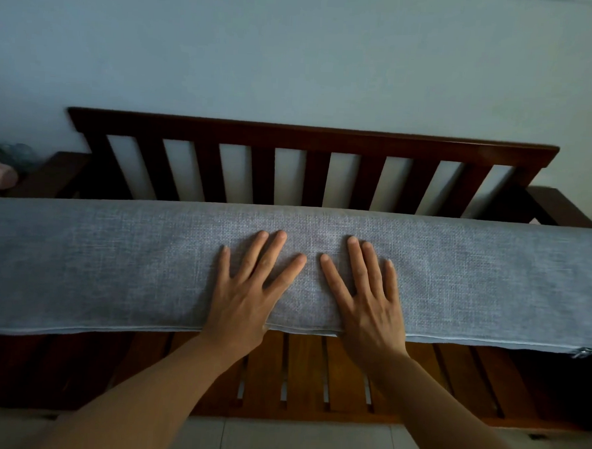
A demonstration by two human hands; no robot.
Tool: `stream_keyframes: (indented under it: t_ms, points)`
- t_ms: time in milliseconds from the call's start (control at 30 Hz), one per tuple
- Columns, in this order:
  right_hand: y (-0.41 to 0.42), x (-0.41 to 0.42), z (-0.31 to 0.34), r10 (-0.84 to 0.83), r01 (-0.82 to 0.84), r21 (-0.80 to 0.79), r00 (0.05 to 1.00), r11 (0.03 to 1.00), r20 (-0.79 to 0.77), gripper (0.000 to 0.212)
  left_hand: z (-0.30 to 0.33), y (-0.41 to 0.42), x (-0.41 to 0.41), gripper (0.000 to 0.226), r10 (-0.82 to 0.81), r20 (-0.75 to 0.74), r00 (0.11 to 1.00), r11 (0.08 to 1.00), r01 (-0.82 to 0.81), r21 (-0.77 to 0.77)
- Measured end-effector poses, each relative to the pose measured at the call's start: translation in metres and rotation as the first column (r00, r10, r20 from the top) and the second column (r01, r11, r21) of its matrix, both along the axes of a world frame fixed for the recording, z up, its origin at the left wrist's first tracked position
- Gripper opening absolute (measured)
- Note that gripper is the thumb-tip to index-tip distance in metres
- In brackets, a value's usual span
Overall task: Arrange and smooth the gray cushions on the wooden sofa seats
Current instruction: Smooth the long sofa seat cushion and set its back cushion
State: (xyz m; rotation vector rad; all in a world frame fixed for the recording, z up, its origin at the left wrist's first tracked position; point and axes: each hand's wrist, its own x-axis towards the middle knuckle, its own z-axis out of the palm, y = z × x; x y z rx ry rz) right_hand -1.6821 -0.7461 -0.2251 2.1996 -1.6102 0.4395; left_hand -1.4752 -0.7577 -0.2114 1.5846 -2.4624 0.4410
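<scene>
Both hands lie flat on the cushion [114, 266] at mid-frame, fingers straight and spread, gripping nothing. The left hand [250, 290] and right hand [366, 296] sit side by side, index fingertips near but apart, wrists at the cushion's near seam. The gray cushion stretches across the frame, over the back part of the sofa [313, 137] seat; bare slats [311, 372] show below it. A zipper pull [586, 353] sits at lower right.
</scene>
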Motion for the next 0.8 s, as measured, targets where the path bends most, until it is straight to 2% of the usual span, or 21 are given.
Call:
stream_keyframes:
  t_ms: [267,500,800]
  points:
    - [-0.008,0.008,-0.01,-0.015,0.015,-0.014,1.0,1.0,0.008,0.112,-0.008,-0.01,0.007,0.126,-0.022,-0.018,1.0,0.999,0.022,-0.024]
    - [-0.029,0.013,-0.015,0.012,-0.011,-0.046,0.999,0.999,0.031,0.102,-0.014,-0.03,0.011,0.129,-0.008,-0.017,1.0,1.0,0.008,-0.011]
    - [-0.067,0.008,-0.02,0.023,-0.022,-0.021,0.999,1.0,0.033,0.105,-0.021,-0.067,0.006,0.132,0.004,-0.007,1.0,1.0,-0.004,-0.017]
